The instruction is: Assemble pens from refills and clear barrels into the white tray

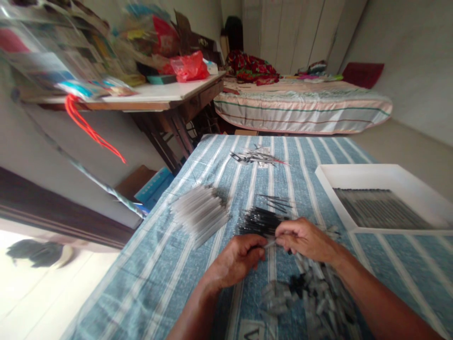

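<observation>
My left hand is closed in a pinch at the near edge of a pile of thin black pen refills. My right hand pinches close beside it. Between their fingertips shows a short length of a pale pen barrel, blurred and mostly covered by the fingers. To the left lies a stack of translucent grey pen barrels. Under my right forearm spreads a heap of grey and black pen caps. A few loose refills lie just beyond the black pile.
A white tray on the right holds a row of dark-tipped pens. Thin scraps lie at the far end of the blue striped cloth. A cluttered desk stands left, a bed behind.
</observation>
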A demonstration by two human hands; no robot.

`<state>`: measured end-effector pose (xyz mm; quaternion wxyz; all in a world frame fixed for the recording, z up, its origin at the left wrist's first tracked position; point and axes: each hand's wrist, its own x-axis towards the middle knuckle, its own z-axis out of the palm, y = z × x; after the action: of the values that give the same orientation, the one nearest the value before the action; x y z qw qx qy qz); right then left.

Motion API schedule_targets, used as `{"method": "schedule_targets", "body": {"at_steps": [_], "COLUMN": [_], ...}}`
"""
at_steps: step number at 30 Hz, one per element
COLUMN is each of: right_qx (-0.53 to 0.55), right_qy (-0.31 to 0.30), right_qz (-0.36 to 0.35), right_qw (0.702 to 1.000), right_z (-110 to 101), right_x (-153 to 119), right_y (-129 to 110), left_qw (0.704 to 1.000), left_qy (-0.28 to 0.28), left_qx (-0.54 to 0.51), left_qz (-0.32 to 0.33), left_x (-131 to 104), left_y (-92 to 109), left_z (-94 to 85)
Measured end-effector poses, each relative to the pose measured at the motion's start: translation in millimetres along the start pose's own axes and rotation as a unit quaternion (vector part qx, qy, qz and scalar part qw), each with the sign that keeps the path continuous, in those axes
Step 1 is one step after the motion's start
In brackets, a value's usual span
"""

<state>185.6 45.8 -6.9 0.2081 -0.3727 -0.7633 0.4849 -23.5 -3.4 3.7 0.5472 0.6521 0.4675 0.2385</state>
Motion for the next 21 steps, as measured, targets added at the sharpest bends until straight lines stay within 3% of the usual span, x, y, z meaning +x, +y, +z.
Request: {"method": "schedule_targets", "body": {"at_steps": [21], "right_qx": [-0.027], "right_qy": [-0.009], "right_qz": [0.062], "right_qw": [0.998], "right_z": [1.0], "right_x": [1.5], "right_y": [-2.8], "left_qw": [1.000], "left_qy": [0.007], "left_qx": [0.026], "left_qz": [0.003], "left_x": [0.5], "left_y": [-1.1], "left_z": [0.7]}}
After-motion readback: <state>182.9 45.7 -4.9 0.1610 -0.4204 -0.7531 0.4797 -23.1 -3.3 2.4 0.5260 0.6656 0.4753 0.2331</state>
